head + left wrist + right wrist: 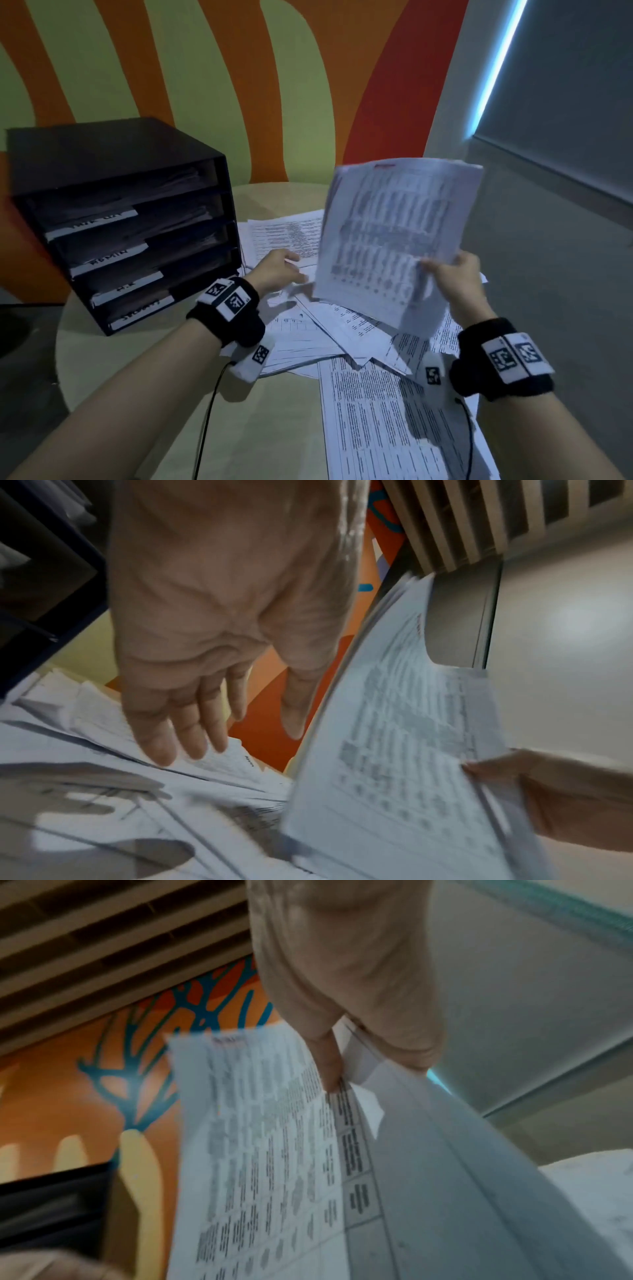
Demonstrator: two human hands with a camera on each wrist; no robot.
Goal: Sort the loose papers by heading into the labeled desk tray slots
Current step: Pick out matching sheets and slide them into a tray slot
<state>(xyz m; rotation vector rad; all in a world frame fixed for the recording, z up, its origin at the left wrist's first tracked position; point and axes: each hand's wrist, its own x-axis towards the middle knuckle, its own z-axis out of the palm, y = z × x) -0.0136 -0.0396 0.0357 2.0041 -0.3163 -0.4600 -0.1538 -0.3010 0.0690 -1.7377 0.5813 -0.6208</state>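
My right hand (448,274) pinches the lower right edge of a thin stack of printed sheets (394,233) and holds it upright above the table; the same sheets (274,1150) hang from my thumb and fingers in the right wrist view. A red mark sits at the top of the front page. My left hand (277,270) hovers with straight, spread fingers (181,737) just over the loose paper pile (329,329), holding nothing. The black desk tray (113,212) with four labeled slots stands at the left, each slot with papers inside.
The pile spreads across the round beige table (267,428) from the tray's right side to the near right edge. White labels (96,219) mark the slot fronts. A striped orange and green wall rises behind. Cables run from both wristbands.
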